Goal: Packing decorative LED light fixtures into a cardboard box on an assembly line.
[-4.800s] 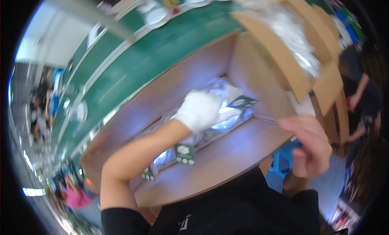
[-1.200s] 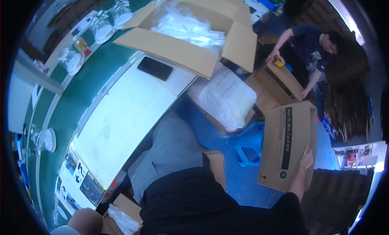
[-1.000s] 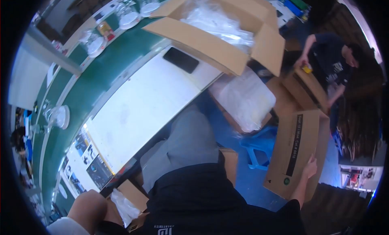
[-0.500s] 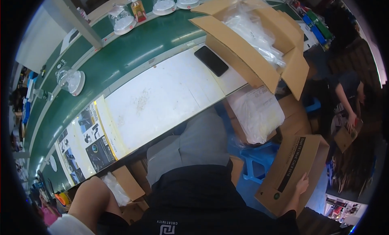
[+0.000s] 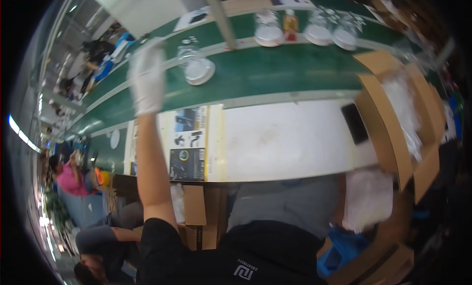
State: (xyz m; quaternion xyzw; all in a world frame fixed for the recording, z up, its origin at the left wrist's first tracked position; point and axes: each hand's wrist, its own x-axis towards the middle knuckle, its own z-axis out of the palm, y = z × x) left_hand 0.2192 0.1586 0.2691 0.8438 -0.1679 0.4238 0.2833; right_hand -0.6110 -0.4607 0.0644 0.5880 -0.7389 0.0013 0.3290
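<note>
My left hand (image 5: 147,81), in a white glove, reaches forward over the green conveyor belt (image 5: 275,71). Motion smears its fingers, so their grip is unclear. The closest thing to it is a clear dome-shaped jar with a white round base (image 5: 199,71), tipped over on the belt just right of the hand, apart from it. Below the forearm lie flat printed sheets (image 5: 188,145) on the bench edge. My right hand is out of the picture. At the lower right, part of a brown cardboard box (image 5: 386,268) shows.
A white worktop (image 5: 285,140) carries a black phone (image 5: 354,123). An open carton of clear plastic bags (image 5: 403,118) stands to the right. More domes (image 5: 318,34) and an amber bottle (image 5: 290,27) line the far side. A person in pink (image 5: 71,179) and another person (image 5: 105,243) are at left.
My left hand has risen from the lower left and stretched forward over the belt. My right hand, earlier on the cardboard box, has left view. The whole view has swung left.
</note>
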